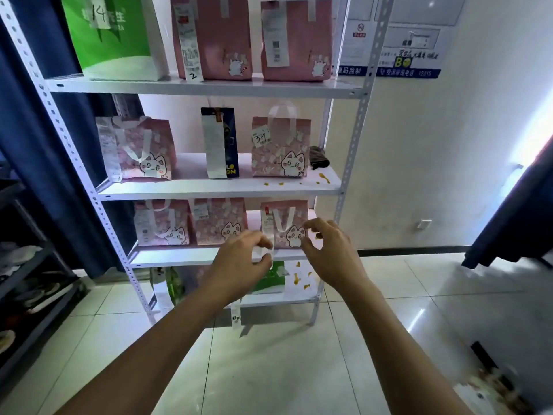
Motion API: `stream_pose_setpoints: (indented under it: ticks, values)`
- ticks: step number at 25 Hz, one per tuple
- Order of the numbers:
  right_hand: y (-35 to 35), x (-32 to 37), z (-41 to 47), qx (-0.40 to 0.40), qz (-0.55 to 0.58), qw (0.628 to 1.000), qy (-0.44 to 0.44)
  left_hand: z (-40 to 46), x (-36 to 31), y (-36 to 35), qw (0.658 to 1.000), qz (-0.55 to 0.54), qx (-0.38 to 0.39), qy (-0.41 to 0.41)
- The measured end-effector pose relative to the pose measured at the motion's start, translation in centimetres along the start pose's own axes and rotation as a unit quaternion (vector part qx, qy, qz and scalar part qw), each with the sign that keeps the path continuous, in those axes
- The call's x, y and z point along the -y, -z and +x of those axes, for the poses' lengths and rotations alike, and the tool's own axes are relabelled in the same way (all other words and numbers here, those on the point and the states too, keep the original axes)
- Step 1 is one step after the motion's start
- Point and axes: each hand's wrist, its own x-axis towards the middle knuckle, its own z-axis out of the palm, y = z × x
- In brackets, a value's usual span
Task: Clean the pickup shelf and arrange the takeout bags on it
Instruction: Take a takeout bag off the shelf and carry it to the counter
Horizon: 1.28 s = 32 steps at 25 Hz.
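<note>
I had both arms stretched toward the white metal shelf (191,86), and I take every place from it. My left hand (239,262) was in front of its third tier, fingers curled, pinching a long white receipt strip (264,253) between thumb and forefinger; the strip ran down behind the hand and its end (235,317) hung below the wrist. My right hand (329,253) hovered just beside it at the same tier, fingers loosely bent and spread, thumb and forefinger apart, with nothing in it that I could see.

Directly behind the two hands, at the right end of the third tier, stood a pink cat-print bag (284,223) with white handles. Two more pink cat bags (220,221) (161,223) stood to its left on that tier. On the second tier were a pink bag (140,148) at the left, a dark blue bag (220,142) in the middle with a long receipt down its front, and a pink bag (279,146) at the right with a handwritten slip. A dark cloth (318,157) lay at the right end of that tier, with yellow-orange smears (323,176) on the board just in front of it. The top tier held a green bag (110,34) and two plain pink bags (212,37) (296,40). On the bottom tier I saw a green bag (270,280) and more yellow smears (299,278) beside it.
</note>
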Motion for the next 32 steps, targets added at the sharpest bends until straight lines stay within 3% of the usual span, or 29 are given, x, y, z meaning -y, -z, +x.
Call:
stream_pose_setpoints:
  ticks: [8, 17, 24, 32]
  values:
    - [-0.3, -4.3, 6.9, -0.005, -0.028, 0.999, -0.044, 8.2, 2.1, -3.7, 1.000, -0.030, 0.007, 0.002]
    - [-3.6, -1.2, 18.6, 0.009, -0.015, 1.000, 0.018, 17.1, 6.5, -0.3, 0.998, -0.022, -0.045, 0.024]
    - [-7.2, 4.4, 20.9, 0.053, 0.022, 0.994, 0.096, 15.3, 8.3, 5.0, 0.991, 0.005, -0.109, 0.077]
    - [-13.0, 9.1, 16.4, 0.133, 0.071, 0.978, 0.144, 6.8, 10.9, 8.0, 0.973, 0.037, -0.148, 0.171]
